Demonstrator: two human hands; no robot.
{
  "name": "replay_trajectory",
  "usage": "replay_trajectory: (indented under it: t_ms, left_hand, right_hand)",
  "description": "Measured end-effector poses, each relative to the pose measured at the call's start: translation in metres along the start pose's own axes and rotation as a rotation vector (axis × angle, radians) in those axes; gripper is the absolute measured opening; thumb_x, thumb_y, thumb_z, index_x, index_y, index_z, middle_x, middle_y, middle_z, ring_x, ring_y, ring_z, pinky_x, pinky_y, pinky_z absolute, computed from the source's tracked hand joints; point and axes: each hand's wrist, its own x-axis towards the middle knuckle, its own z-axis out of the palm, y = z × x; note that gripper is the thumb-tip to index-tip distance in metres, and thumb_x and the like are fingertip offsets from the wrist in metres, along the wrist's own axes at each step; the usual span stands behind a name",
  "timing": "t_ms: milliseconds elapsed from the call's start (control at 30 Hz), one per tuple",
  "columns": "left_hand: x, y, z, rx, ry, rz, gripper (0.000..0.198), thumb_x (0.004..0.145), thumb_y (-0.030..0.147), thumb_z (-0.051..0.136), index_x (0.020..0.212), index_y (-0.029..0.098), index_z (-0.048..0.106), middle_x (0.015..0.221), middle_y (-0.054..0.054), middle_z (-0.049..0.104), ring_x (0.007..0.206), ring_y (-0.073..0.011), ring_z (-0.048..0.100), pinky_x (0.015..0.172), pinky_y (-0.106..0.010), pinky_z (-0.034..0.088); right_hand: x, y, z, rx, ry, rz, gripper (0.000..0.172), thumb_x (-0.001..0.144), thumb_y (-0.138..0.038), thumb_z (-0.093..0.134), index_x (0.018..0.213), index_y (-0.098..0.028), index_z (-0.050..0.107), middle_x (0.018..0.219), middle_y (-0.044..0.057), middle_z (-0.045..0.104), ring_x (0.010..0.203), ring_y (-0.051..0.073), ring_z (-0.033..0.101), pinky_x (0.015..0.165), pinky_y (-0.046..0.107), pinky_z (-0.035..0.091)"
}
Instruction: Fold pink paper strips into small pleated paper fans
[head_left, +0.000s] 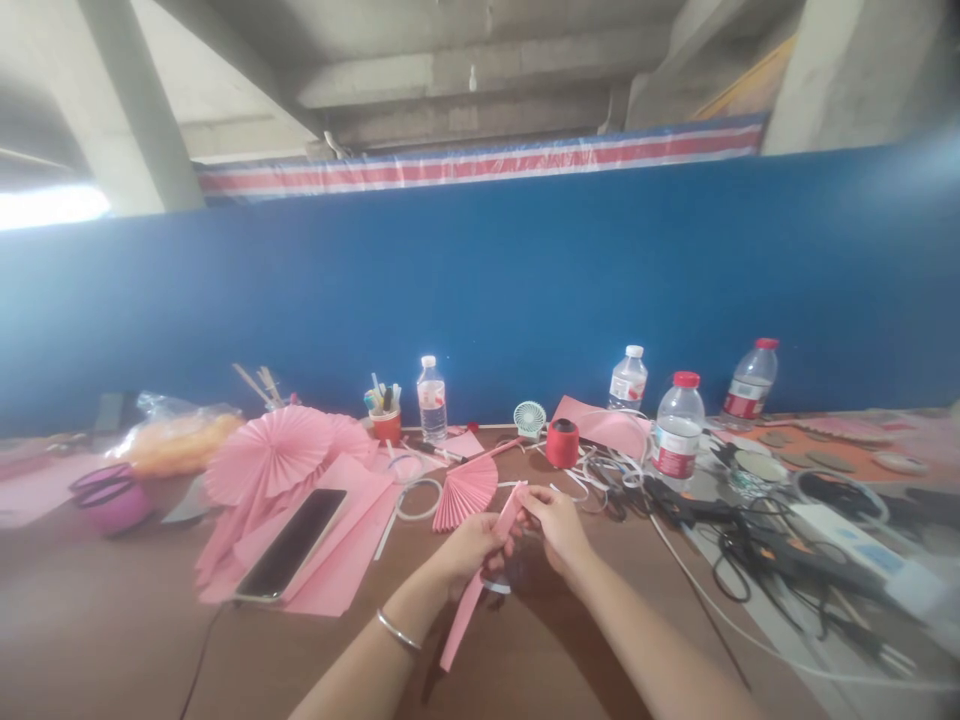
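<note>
A narrow folded strip of pink paper (466,612) slants through both hands above the brown table (405,660). My left hand (476,550) is closed around its middle, and a silver bangle circles that wrist. At the strip's upper end, the fingertips of my right hand (553,520) pinch the paper. Just beyond my left hand lies a small pleated pink paper fan (466,492). A pale curved piece (496,586) shows below the hands; I cannot make out what it is.
To the left, a phone (292,545) rests on pink sheets beside round pleated fans (270,452). A pen cup (386,425), water bottles (433,400) and a red spool-like object (562,443) stand at the back. Tangled cables (772,545) and a power strip (847,540) spread across the right.
</note>
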Motion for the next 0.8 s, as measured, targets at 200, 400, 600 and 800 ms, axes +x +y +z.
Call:
replay_trajectory:
  t_ms: [200,400,600,800]
  left_hand:
    - [0.000,-0.002,-0.001,0.007,-0.043,0.008,0.045,0.075,0.057,0.047,0.080,0.012,0.055,0.053,0.006,0.033,0.037,-0.0012,0.022,0.037,-0.016,0.014]
    - [0.007,-0.006,0.001,0.062,0.052,0.036,0.046,0.071,0.059,0.051,0.069,0.013,0.049,0.048,0.008,0.032,0.037,-0.0023,0.022,0.038,-0.017,0.013]
    - [0.013,-0.012,0.000,0.030,0.105,0.043,0.042,0.072,0.057,0.050,0.071,0.015,0.047,0.046,0.009,0.029,0.036,-0.0023,0.019,0.038,-0.018,0.011]
    - [0.012,-0.011,0.000,0.007,0.106,0.003,0.043,0.070,0.057,0.053,0.071,0.015,0.046,0.049,0.009,0.027,0.038,-0.0021,0.020,0.039,-0.017,0.011]
  right_hand:
    - [0.001,-0.001,-0.002,-0.030,0.029,-0.038,0.027,0.065,-0.040,0.067,0.059,-0.014,0.065,0.047,-0.001,0.052,0.042,0.010,0.043,0.043,0.022,0.030]
    - [-0.001,-0.006,0.002,-0.084,0.086,-0.094,0.028,0.065,-0.042,0.066,0.060,-0.015,0.064,0.047,0.000,0.053,0.044,0.011,0.044,0.045,0.022,0.033]
    - [-0.003,0.002,0.006,-0.063,-0.022,-0.029,0.031,0.069,-0.043,0.064,0.060,-0.014,0.059,0.049,-0.001,0.051,0.044,0.010,0.042,0.044,0.021,0.029]
    - [-0.002,0.006,0.002,-0.091,-0.033,-0.055,0.031,0.068,-0.039,0.065,0.054,-0.013,0.055,0.046,-0.002,0.049,0.043,0.009,0.040,0.045,0.021,0.027]
